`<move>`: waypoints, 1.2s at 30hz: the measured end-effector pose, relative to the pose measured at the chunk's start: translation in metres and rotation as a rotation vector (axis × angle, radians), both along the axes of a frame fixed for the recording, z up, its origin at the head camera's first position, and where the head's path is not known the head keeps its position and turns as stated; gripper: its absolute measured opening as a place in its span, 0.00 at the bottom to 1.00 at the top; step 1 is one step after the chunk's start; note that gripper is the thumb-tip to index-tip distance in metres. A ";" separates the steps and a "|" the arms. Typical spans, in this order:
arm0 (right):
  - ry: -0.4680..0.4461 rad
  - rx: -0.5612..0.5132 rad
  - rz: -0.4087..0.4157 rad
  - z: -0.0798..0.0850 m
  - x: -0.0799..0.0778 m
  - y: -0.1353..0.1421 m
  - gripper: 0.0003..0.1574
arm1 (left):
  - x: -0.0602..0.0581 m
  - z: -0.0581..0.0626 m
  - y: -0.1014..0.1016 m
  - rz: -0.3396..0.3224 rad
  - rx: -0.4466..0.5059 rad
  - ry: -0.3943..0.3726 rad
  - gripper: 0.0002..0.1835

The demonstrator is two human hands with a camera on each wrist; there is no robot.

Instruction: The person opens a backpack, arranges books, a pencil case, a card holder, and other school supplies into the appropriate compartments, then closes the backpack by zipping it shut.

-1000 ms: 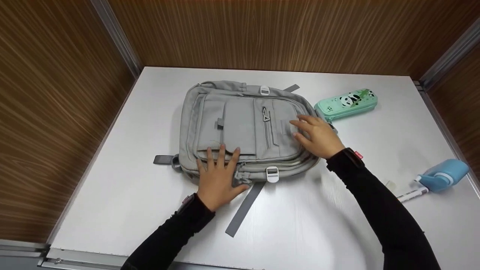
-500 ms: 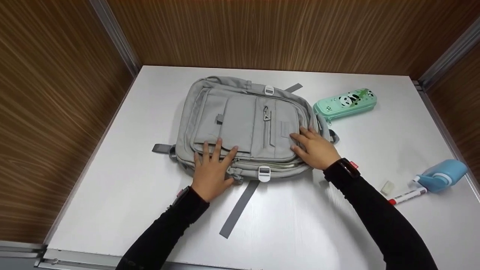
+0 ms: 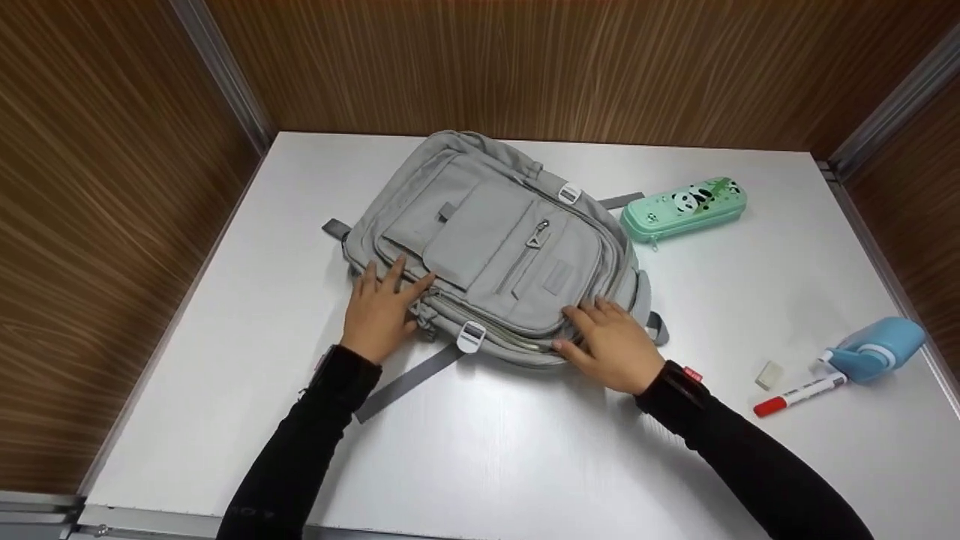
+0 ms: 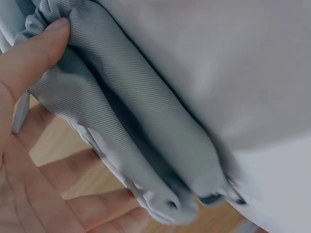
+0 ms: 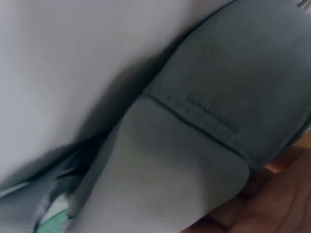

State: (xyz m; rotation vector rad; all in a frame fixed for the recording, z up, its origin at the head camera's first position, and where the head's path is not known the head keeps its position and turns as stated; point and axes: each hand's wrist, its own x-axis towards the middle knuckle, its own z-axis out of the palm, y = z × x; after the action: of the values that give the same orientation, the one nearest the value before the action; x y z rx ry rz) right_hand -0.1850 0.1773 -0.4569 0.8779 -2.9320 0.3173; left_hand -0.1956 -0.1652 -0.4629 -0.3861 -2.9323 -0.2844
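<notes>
While both hands lie flat on it, we note one grey backpack (image 3: 495,247) lying face up and turned at a slant on the white table (image 3: 525,450). Left hand (image 3: 379,311) rests on its near-left edge, fingers spread and straight, gripping nothing; right hand (image 3: 611,345) presses its near-right corner, fingers likewise extended. We judge the backpack soft and floppy: ribbed fabric bunches in folds in the left wrist view, so it will sag if lifted by one edge. Light, probably near empty. Better holds: the padded rim or straps. Count beside the backpack: one green panda pencil case (image 3: 682,208) just right of its far corner; further right, well apart, one blue bottle (image 3: 877,349), one red-capped marker (image 3: 801,394), one eraser (image 3: 768,374). Two white buckles (image 3: 471,336) show on the backpack.
</notes>
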 end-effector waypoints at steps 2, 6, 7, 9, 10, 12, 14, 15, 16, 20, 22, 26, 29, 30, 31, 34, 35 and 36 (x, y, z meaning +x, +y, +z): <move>0.005 0.014 0.018 0.002 0.007 -0.004 0.41 | 0.001 0.001 -0.003 0.017 -0.007 0.017 0.41; 0.046 -0.034 0.049 0.011 0.003 -0.001 0.37 | 0.016 0.008 0.009 0.037 -0.056 0.085 0.41; 0.058 -0.063 0.055 0.014 -0.003 0.003 0.35 | 0.022 0.011 0.017 0.030 -0.075 0.095 0.41; 0.072 -0.121 0.056 0.019 -0.018 0.011 0.31 | 0.038 0.015 0.036 -0.006 -0.086 0.109 0.39; 0.075 -0.145 0.054 0.021 -0.027 0.015 0.29 | 0.045 0.017 0.047 -0.032 -0.087 0.110 0.38; 0.080 -0.167 0.048 0.022 -0.045 0.025 0.28 | 0.059 0.017 0.068 -0.098 -0.074 0.102 0.36; 0.068 -0.169 0.040 0.021 -0.062 0.035 0.27 | 0.069 0.014 0.087 -0.160 -0.052 0.089 0.35; 0.062 -0.163 0.042 0.019 -0.069 0.039 0.27 | 0.073 0.011 0.095 -0.184 -0.050 0.079 0.35; 0.057 -0.153 0.048 0.016 -0.075 0.043 0.28 | 0.076 0.007 0.101 -0.204 -0.054 0.068 0.35; 0.037 -0.115 0.091 0.007 -0.085 0.053 0.29 | 0.078 -0.007 0.113 -0.226 -0.085 0.036 0.34; 0.038 -0.104 0.100 0.003 -0.085 0.055 0.29 | 0.076 -0.012 0.112 -0.222 -0.101 0.034 0.34; 0.012 -0.104 0.086 0.002 -0.080 0.058 0.28 | 0.070 -0.013 0.106 -0.236 -0.130 0.036 0.32; -0.024 -0.108 0.071 0.004 -0.076 0.058 0.27 | 0.066 -0.011 0.101 -0.230 -0.120 0.021 0.33; -0.033 -0.108 0.068 0.004 -0.075 0.058 0.27 | 0.065 -0.010 0.100 -0.222 -0.115 0.013 0.34; -0.036 -0.109 0.065 0.004 -0.073 0.057 0.27 | 0.064 -0.009 0.098 -0.211 -0.111 0.008 0.35; -0.022 -0.109 0.061 0.002 -0.068 0.056 0.27 | 0.061 -0.008 0.095 -0.176 -0.109 -0.005 0.38; -0.006 -0.104 0.059 0.002 -0.065 0.056 0.27 | 0.060 -0.008 0.093 -0.165 -0.116 -0.002 0.39; 0.015 -0.100 0.058 0.001 -0.063 0.055 0.27 | 0.058 -0.008 0.092 -0.154 -0.123 0.002 0.40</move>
State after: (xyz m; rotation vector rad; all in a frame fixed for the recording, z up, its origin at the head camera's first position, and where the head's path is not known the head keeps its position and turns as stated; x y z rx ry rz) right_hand -0.2476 0.2324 -0.4558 0.9479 -2.8530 0.4550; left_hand -0.1372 -0.0733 -0.4704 -0.6310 -2.9310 -0.1225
